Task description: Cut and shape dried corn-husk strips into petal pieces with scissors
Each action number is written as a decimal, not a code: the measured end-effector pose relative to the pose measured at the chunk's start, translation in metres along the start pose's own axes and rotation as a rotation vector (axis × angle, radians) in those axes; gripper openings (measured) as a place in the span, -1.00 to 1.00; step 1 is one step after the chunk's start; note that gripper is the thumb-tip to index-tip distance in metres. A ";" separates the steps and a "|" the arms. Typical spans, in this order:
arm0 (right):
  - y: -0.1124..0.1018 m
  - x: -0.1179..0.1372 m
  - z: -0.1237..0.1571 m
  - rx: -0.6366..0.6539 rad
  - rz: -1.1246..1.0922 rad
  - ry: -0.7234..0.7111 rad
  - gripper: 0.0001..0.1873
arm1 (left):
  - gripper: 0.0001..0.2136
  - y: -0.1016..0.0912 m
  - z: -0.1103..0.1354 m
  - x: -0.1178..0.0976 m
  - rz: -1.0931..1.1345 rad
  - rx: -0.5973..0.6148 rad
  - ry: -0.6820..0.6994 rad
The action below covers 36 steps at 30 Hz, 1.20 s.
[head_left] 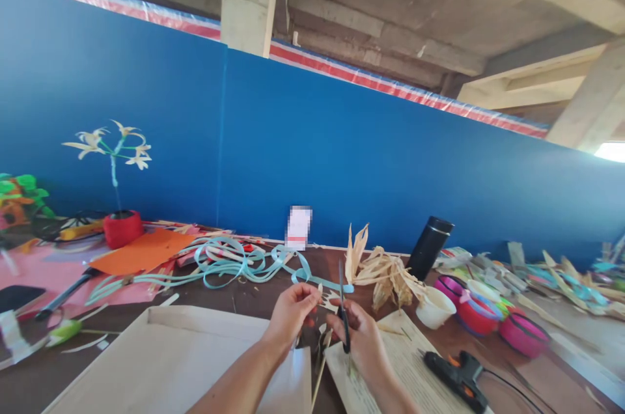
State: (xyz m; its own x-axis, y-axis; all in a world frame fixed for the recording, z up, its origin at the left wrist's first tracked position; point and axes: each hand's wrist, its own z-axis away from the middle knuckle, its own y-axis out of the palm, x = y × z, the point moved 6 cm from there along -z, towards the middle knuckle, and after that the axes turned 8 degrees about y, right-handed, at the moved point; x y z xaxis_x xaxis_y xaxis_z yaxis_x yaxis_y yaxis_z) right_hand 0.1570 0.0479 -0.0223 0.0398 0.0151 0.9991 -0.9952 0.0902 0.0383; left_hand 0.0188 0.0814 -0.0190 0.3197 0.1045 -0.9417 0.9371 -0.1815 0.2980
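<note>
My left hand pinches a small pale cut piece of husk above the brown table. My right hand grips dark-handled scissors, blades pointing up beside that piece. Both hands are closed, close together at the lower centre. A thin stick lies just below them.
Light blue ribbon curls across the table. Dried corn husks, a black cylinder, a white cup and pink thread spools sit right. A black glue gun, a shallow cardboard box lid, orange paper and a red pot with paper flowers are around.
</note>
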 end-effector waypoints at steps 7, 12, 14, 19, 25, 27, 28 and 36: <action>-0.007 0.012 0.003 -0.012 -0.096 -0.078 -0.55 | -0.72 0.014 0.005 0.005 -0.126 0.123 -0.029; -0.006 0.014 0.006 -0.013 -0.106 -0.066 -0.58 | -0.71 0.016 0.006 0.008 -0.111 0.136 -0.049; -0.005 0.015 0.006 -0.008 -0.111 -0.070 -0.57 | -0.71 0.016 0.007 0.007 -0.099 0.131 -0.046; 0.000 0.011 0.005 0.047 -0.134 -0.084 -0.60 | -0.69 0.017 0.009 0.004 -0.090 0.141 -0.029; 0.001 0.012 0.006 0.056 -0.125 -0.098 -0.62 | -0.68 0.019 0.011 0.005 -0.115 0.137 -0.040; 0.002 0.014 0.006 0.060 -0.112 -0.098 -0.62 | -0.68 0.018 0.011 0.005 -0.128 0.142 -0.038; 0.002 0.014 0.007 0.061 -0.107 -0.101 -0.62 | -0.68 0.018 0.011 0.004 -0.135 0.146 -0.035; 0.004 0.010 0.005 0.009 -0.058 -0.066 -0.59 | -0.67 -0.020 -0.023 -0.055 -0.346 0.034 0.110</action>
State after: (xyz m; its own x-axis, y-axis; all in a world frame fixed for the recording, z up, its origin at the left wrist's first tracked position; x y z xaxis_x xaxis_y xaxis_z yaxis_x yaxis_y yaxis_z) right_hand 0.1534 0.0437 -0.0122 0.0915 -0.0556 0.9943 -0.9921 0.0804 0.0958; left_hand -0.0143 0.1013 0.0309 -0.0009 0.2695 -0.9630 0.9879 -0.1491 -0.0426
